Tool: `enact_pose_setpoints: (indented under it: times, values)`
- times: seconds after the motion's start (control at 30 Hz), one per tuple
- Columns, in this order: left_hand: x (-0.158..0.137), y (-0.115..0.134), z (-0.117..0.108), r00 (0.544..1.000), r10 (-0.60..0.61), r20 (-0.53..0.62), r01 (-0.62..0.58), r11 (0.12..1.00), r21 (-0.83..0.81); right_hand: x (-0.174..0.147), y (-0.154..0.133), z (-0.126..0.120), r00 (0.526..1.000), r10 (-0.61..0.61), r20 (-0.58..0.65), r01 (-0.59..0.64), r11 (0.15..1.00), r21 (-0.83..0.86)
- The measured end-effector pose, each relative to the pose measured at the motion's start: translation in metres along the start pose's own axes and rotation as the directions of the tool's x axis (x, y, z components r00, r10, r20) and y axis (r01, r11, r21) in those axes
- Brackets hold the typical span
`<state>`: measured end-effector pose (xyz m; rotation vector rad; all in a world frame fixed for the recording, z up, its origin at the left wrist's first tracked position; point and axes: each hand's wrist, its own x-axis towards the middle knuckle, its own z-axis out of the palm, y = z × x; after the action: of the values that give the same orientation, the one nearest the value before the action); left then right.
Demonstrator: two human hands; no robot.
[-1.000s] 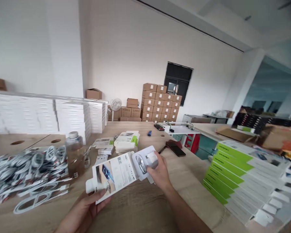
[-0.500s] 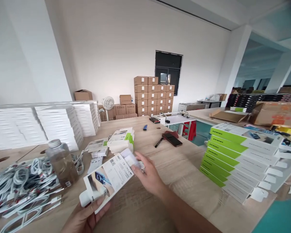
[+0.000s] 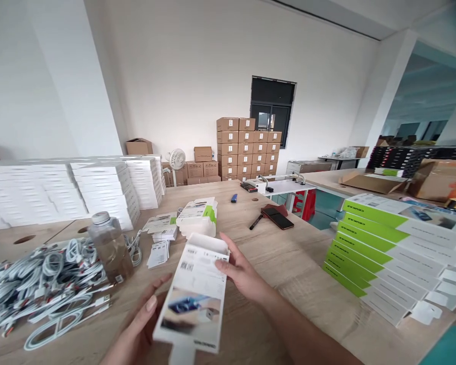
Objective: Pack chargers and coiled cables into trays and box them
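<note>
A white printed carton [image 3: 197, 284] with a phone picture on its face stands tilted in front of me. Its top flap is raised at the far end and a white tab hangs from the near end. My right hand [image 3: 243, 268] grips its upper right edge, thumb on the printed face. Close to the lower left edge is my left hand [image 3: 140, 319], thumb and forefinger apart; its other fingers are partly hidden, and I cannot tell whether it touches the carton. Just beyond lie a pile of flat cartons [image 3: 195, 218] and small printed leaflets [image 3: 158, 253].
Coiled white cables [image 3: 41, 279] and a clear bottle [image 3: 110, 248] are on the left, before stacked white boxes [image 3: 106, 195]. At right stands a stack of green-and-white cartons [image 3: 387, 258]. A phone [image 3: 277, 218], marker [image 3: 256, 222] and blue cutter [image 3: 234, 198] lie farther back.
The carton has turned more upright, its far end now showing a raised flap. My left hand has let go of its near end. My right hand has moved onto its upper right edge.
</note>
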<state>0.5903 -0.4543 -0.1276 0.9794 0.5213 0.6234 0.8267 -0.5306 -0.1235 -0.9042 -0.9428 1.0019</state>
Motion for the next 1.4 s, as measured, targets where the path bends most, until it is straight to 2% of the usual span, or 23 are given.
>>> enact_pose_setpoints:
  times: [0.07, 0.13, 0.3, 0.4, 0.5, 0.6, 0.67, 0.73, 0.83, 0.97, 1.03, 1.1, 1.17, 1.23, 1.3, 1.33, 1.4]
  values:
    - [0.000, 0.008, 0.000, 0.994, 0.095, -0.056, -0.081, 0.975, 0.206, -0.004, -0.001, 0.001, 0.995, 0.026, 0.093, -0.020, 0.998, -0.063]
    - [-0.001, 0.012, 0.003, 0.978, 0.193, -0.080, -0.150, 0.915, 0.374, -0.006, 0.004, 0.005, 0.995, 0.038, 0.095, -0.028, 0.994, -0.109]
    - [0.001, 0.005, 0.007, 0.953, 0.286, -0.103, -0.201, 0.848, 0.489, -0.003, 0.023, 0.015, 0.999, -0.023, -0.028, 0.019, 0.989, -0.147]
    - [0.003, 0.001, 0.005, 0.956, 0.272, -0.111, -0.184, 0.849, 0.495, -0.002, 0.027, 0.018, 0.998, -0.049, -0.043, 0.036, 0.967, -0.251]
    - [0.002, 0.001, 0.004, 0.967, 0.215, -0.140, -0.140, 0.899, 0.414, -0.005, 0.029, 0.023, 0.994, -0.089, -0.058, 0.064, 0.937, -0.342]
    - [0.000, 0.002, 0.005, 0.958, 0.169, -0.233, -0.091, 0.946, 0.311, -0.007, 0.030, 0.026, 0.997, -0.037, -0.068, 0.013, 0.944, -0.330]
    - [-0.002, 0.003, 0.004, 0.951, 0.180, -0.250, -0.104, 0.951, 0.290, -0.008, 0.029, 0.026, 0.998, 0.003, -0.066, -0.021, 0.959, -0.282]
    - [-0.003, 0.003, 0.004, 0.960, 0.187, -0.209, -0.122, 0.950, 0.288, -0.008, 0.025, 0.025, 0.999, 0.014, -0.048, -0.027, 0.959, -0.281]
    - [-0.003, 0.004, 0.004, 0.981, 0.144, -0.129, -0.101, 0.951, 0.292, -0.008, 0.019, 0.022, 1.000, 0.004, -0.024, -0.013, 0.925, -0.381]
    - [-0.003, 0.006, 0.008, 0.992, 0.067, -0.104, -0.030, 0.944, 0.328, -0.008, 0.014, 0.020, 0.986, -0.166, -0.009, 0.133, 0.824, -0.551]
    - [-0.003, 0.007, 0.010, 0.994, 0.043, -0.101, -0.005, 0.935, 0.355, -0.008, 0.013, 0.020, 0.981, -0.189, 0.037, 0.177, 0.808, -0.562]
    - [-0.003, 0.007, 0.010, 0.994, 0.043, -0.105, -0.001, 0.930, 0.368, -0.008, 0.013, 0.018, 0.993, -0.101, 0.060, 0.117, 0.857, -0.502]
    - [-0.004, 0.006, 0.010, 0.994, 0.050, -0.093, -0.011, 0.926, 0.376, -0.007, 0.014, 0.016, 0.998, 0.063, 0.014, -0.053, 0.919, -0.390]
    - [-0.005, 0.004, 0.010, 0.998, 0.032, -0.061, -0.005, 0.919, 0.393, -0.007, 0.017, 0.014, 0.969, 0.243, -0.049, -0.248, 0.937, -0.245]
    - [-0.005, 0.002, 0.009, 1.000, 0.005, -0.026, 0.006, 0.911, 0.413, -0.007, 0.020, 0.014, 0.926, 0.376, -0.043, -0.379, 0.918, -0.119]
    - [-0.005, 0.001, 0.009, 1.000, -0.006, -0.018, 0.013, 0.908, 0.419, -0.008, 0.021, 0.014, 0.912, 0.411, -0.022, -0.411, 0.907, -0.091]
    - [-0.006, -0.001, 0.008, 1.000, 0.010, -0.025, 0.001, 0.913, 0.408, -0.008, 0.023, 0.013, 0.913, 0.409, 0.013, -0.404, 0.906, -0.129]
